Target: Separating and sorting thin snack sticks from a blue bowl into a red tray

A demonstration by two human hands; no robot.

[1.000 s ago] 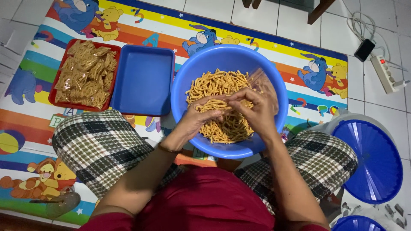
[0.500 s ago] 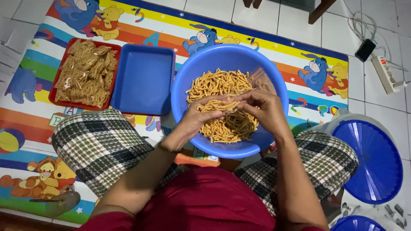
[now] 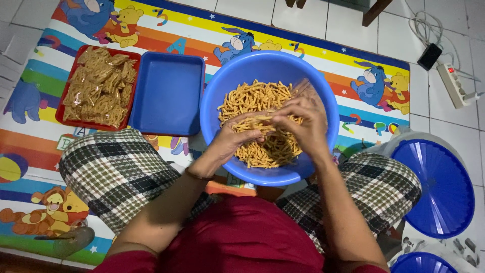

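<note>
Our left hand (image 3: 233,139) and right hand (image 3: 302,121) pinch snack sticks (image 3: 255,101) into a clear bag (image 3: 309,90) mid-frame; the red tray (image 3: 61,108) upper left holds filled bags, the blue tray (image 3: 166,93) none.

Both bare forearms reach forward and angle inward until the hands meet. The left hand (image 3: 233,140) lies palm-down with its fingers (image 3: 251,135) curled closed. The right hand (image 3: 303,124) arches over, fingers bent downward, pinching.
</note>
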